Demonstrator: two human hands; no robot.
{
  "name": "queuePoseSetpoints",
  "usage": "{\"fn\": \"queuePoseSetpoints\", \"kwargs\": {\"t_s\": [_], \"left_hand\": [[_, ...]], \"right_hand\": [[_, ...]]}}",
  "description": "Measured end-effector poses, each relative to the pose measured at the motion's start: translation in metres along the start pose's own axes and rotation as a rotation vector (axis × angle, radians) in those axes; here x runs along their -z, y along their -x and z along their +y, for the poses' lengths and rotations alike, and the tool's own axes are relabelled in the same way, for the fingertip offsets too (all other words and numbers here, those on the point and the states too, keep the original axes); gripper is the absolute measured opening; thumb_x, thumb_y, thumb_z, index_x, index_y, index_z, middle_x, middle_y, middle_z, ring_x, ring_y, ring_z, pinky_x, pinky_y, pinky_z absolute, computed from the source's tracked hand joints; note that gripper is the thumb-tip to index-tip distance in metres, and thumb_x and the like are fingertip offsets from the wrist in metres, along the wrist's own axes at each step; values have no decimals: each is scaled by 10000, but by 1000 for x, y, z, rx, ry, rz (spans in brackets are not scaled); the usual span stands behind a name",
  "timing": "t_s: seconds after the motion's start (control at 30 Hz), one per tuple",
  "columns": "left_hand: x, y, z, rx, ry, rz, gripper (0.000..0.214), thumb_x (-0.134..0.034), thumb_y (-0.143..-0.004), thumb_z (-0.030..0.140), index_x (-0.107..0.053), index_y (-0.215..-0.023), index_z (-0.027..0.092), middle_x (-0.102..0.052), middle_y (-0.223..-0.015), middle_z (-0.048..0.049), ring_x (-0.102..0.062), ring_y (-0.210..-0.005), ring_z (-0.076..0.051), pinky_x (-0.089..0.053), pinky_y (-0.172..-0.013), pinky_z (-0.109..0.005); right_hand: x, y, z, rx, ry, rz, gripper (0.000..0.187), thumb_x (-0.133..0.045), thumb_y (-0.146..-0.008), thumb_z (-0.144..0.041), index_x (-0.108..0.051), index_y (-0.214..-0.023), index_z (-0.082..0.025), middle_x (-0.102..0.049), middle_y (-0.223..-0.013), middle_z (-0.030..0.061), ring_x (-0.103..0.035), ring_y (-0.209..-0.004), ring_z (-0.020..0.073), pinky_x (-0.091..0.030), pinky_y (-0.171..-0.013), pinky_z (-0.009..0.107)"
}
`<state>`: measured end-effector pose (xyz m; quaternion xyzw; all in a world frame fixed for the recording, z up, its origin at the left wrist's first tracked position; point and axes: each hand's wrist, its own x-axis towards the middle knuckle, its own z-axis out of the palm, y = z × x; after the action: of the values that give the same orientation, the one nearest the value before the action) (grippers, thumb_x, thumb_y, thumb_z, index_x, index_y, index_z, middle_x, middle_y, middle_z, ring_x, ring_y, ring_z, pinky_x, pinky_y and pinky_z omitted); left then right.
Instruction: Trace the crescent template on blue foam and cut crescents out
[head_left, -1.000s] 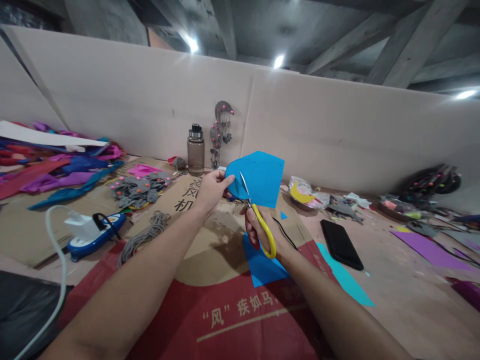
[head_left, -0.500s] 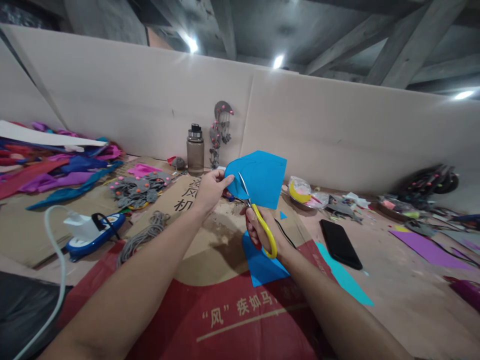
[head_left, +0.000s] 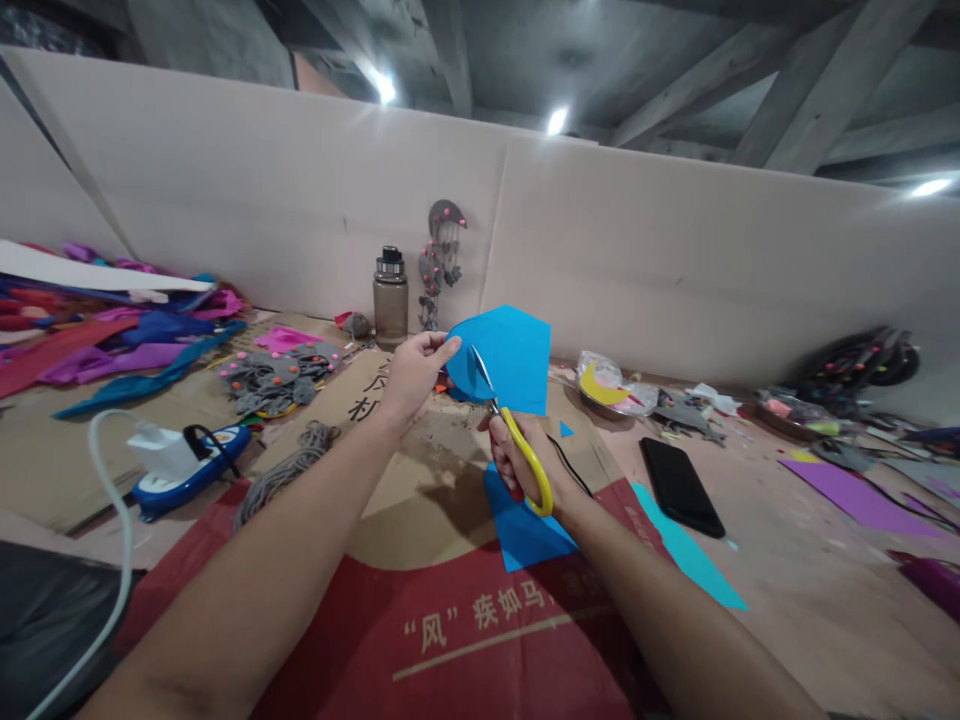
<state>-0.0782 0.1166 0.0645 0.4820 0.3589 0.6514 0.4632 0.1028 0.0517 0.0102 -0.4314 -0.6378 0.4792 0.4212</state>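
Nearest, a red-printed cardboard sheet (head_left: 450, 650) is covering the desk (head_left: 817, 590), and a second blue piece (head_left: 532, 545) is lying on it below the right hand (head_left: 517, 450). That hand is gripping a pair of yellow-handled scissors (head_left: 529, 455), whose long axis is leaning up and leftward, toward the left hand (head_left: 416, 375). One blade is showing in front of the blue craft sheet (head_left: 517, 355) (whether the other is sitting behind it, I cannot tell). The sheet is standing upright in the air, just beyond the scissors. The left hand is pinching its left edge, thumb in front, and so is being the nearer one; the right is staying below the lower edge. Farther back, a flip-top water bottle (head_left: 391, 315) is standing before the pale partition (head_left: 637, 250).
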Motion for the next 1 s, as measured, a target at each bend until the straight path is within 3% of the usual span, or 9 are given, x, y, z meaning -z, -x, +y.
{"fn": "queuePoseSetpoints", "kwargs": {"t_s": [0.23,1.0], "left_hand": [[-1,2,-5,-19,-32,-39,245,-779,-734,330,-596,-719,167,-618,-596,12,-561,-486,-118,-507,-451,-241],[-2,2,-3,-19,-45,-63,265,-784,-732,332,-572,-705,176,-602,-593,19,-553,-472,-109,-507,-455,-236]], "right_hand": [[-1,0,-1,11,7,-9,489,-498,-888,-732,-506,-889,-244,-463,-619,-53,-416,-375,84,-323,-314,195],[-3,3,-11,-22,-69,-13,512,-530,-848,-744,-449,-845,-238,-387,-585,-89,-330,-368,63,-291,-308,186]]}}
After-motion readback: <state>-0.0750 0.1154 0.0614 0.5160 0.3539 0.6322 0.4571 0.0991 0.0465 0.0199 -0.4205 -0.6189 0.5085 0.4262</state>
